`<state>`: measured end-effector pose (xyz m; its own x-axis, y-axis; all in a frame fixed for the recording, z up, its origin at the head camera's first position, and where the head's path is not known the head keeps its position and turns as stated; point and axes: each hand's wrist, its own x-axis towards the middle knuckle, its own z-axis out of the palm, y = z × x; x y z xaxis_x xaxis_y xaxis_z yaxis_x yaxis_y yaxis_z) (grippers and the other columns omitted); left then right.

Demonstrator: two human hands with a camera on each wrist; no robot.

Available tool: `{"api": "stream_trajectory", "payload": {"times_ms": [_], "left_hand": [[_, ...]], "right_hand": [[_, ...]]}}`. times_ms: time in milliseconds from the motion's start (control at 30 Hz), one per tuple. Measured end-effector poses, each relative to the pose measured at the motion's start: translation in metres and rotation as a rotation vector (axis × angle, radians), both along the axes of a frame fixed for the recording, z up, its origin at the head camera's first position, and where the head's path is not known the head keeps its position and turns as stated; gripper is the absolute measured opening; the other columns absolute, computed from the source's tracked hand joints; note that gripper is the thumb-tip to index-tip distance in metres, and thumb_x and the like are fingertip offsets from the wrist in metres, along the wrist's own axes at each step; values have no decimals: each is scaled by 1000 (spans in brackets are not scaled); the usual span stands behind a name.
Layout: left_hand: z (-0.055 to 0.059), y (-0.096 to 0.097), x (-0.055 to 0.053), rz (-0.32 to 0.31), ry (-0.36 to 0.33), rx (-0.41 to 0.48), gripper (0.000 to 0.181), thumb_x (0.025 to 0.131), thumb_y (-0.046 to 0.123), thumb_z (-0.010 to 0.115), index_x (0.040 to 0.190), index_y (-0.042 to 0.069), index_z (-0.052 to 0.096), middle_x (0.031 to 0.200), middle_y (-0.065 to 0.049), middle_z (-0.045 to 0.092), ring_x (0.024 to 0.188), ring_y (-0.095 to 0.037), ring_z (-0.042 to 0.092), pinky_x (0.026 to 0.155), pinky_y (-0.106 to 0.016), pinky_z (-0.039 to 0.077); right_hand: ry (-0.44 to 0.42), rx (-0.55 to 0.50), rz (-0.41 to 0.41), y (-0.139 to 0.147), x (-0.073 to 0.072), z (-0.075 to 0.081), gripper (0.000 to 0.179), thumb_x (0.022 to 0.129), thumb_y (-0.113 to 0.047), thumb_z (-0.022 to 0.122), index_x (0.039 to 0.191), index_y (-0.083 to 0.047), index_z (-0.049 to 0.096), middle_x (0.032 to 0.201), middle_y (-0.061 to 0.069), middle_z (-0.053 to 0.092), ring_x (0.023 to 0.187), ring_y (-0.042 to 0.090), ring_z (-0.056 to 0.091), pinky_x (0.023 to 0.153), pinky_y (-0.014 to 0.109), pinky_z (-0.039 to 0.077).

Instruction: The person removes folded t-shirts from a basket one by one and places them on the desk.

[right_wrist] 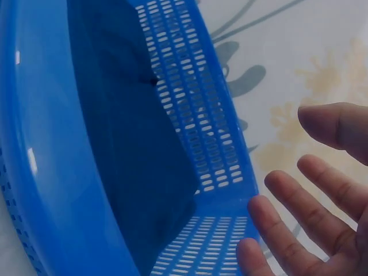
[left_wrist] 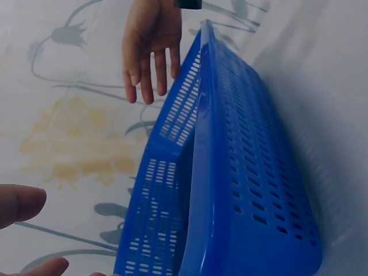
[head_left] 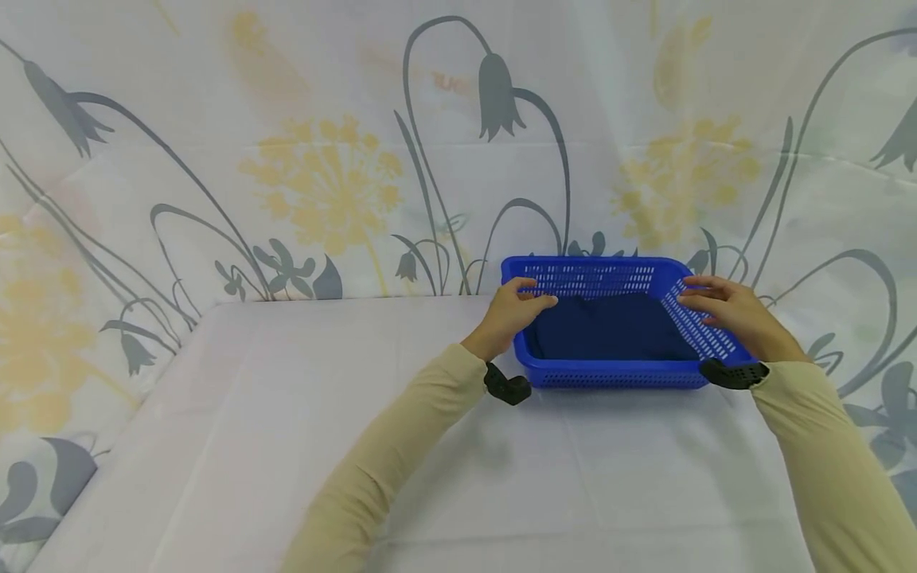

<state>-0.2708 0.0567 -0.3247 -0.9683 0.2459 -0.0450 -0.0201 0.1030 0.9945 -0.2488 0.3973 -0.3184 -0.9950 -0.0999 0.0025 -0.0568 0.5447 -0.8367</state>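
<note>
A blue plastic basket (head_left: pixel 616 374) with slotted walls stands on the white-covered table. Dark navy cloth (head_left: pixel 616 328) lies flat inside it and also shows in the right wrist view as a dark sheet (right_wrist: pixel 121 115). My left hand (head_left: pixel 507 314) is over the basket's left end, fingers and thumb apart, with nothing between them. At the right end, my right hand (head_left: pixel 738 312) hovers by the rim, its fingers loosely extended. The right wrist view shows those fingers (right_wrist: pixel 313 215) spread close to the basket's far corner, holding nothing.
White cloth covers the table (head_left: pixel 301 446), stretching left and in front of the basket. Behind it hangs a white curtain (head_left: pixel 329 95) printed with grey and yellow flowers. Dark camera mounts (head_left: pixel 507 386) sit at both wrists.
</note>
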Motion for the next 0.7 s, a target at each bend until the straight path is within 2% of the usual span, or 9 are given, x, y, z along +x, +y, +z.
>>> {"api": "stream_trajectory", "payload": {"times_ms": [67, 167, 333, 400, 467, 567, 633, 700], "left_hand": [[-1, 7, 0, 12, 11, -29, 55, 89, 18, 71, 138, 4, 50, 136, -18, 50, 125, -29, 47, 101, -44, 39], [-4, 18, 0, 24, 22, -79, 57, 89, 18, 71, 139, 4, 49, 139, -19, 48, 126, -29, 46, 101, -44, 40], [-11, 32, -2, 54, -7, -177, 60, 89, 21, 71, 142, 8, 46, 145, -12, 44, 129, -28, 45, 101, -43, 40], [-14, 38, -3, 65, -29, -200, 61, 90, 21, 71, 143, 10, 45, 146, -10, 43, 129, -28, 44, 100, -44, 41], [-17, 43, -4, 80, -56, -206, 62, 90, 21, 70, 144, 10, 43, 147, -9, 42, 129, -29, 44, 100, -44, 41], [-21, 51, -6, 102, -88, -205, 63, 90, 20, 70, 145, 10, 41, 146, -10, 42, 129, -29, 45, 99, -43, 42], [-24, 55, -7, 119, -105, -206, 64, 90, 20, 70, 145, 9, 41, 146, -11, 42, 130, -29, 42, 100, -42, 41], [-26, 58, -7, 128, -121, -206, 66, 89, 20, 71, 146, 8, 39, 147, -11, 40, 133, -29, 39, 102, -42, 39]], "right_hand": [[-12, -6, 6, 0, -2, 0, 46, 99, -30, 57, 136, -6, 43, 106, -26, 54, 98, -8, 52, 80, 17, 46], [-37, 18, 14, -1, -4, -1, 53, 100, -29, 56, 140, 0, 39, 104, -27, 54, 95, -11, 53, 83, 21, 46], [-75, 76, 17, -4, -9, -2, 65, 100, -32, 55, 146, 7, 29, 114, -13, 52, 94, -12, 51, 95, 40, 42], [-85, 77, 19, -5, -11, -3, 66, 100, -32, 54, 146, 8, 28, 120, -4, 53, 99, -5, 52, 97, 47, 40], [-100, 70, 16, -5, -13, -5, 66, 100, -31, 54, 146, 8, 27, 121, -1, 52, 109, 9, 52, 98, 51, 38], [-124, 50, 19, -6, -16, -10, 67, 100, -28, 55, 146, 9, 26, 116, -6, 55, 122, 30, 45, 98, 53, 37], [-131, 52, 18, -6, -18, -14, 67, 99, -28, 56, 146, 9, 26, 113, -9, 56, 125, 39, 40, 99, 54, 37], [-134, 64, 18, -5, -20, -17, 67, 99, -28, 56, 146, 10, 27, 118, -2, 59, 126, 42, 39, 99, 55, 36]]}}
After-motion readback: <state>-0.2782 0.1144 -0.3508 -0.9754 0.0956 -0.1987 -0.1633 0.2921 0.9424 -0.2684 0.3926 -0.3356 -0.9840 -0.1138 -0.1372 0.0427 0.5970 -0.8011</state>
